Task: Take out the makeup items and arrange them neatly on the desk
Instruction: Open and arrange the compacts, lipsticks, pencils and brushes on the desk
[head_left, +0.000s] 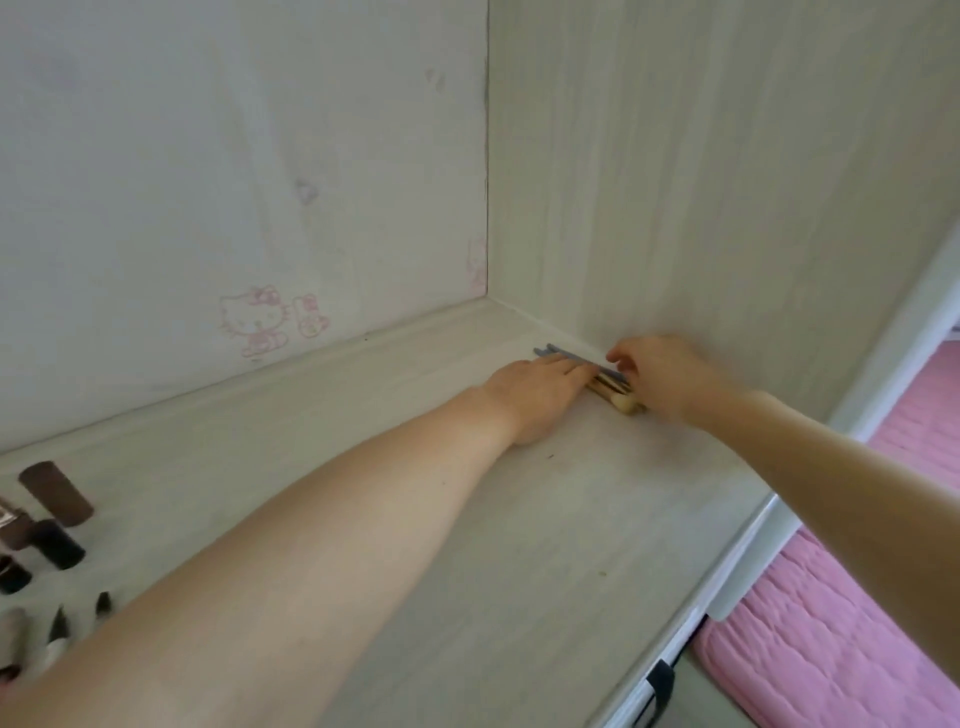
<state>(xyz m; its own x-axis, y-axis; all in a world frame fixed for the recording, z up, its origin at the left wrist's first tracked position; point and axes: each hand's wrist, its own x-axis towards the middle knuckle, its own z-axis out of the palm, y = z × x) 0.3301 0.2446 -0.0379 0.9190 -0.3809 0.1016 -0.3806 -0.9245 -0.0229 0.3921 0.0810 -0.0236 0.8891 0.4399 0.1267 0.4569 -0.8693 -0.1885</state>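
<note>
A small bundle of makeup brushes (613, 387), with blue-grey handles and pale bristle tips, lies on the pale wooden desk (363, 415) against the right side panel. My left hand (535, 395) lies flat with straight fingers pressing against the left side of the bundle. My right hand (660, 374) is at the right side of the bundle with curled fingers on the brushes. At the far left, several dark and brown makeup tubes (54, 499) and pointed pencils (104, 605) lie in a group on the desk.
The wall behind carries a faded pink cartoon cat sticker (260, 322). A tall wooden side panel (727, 208) closes the desk on the right. Beyond the desk's front right edge is a pink quilted bed (831, 649).
</note>
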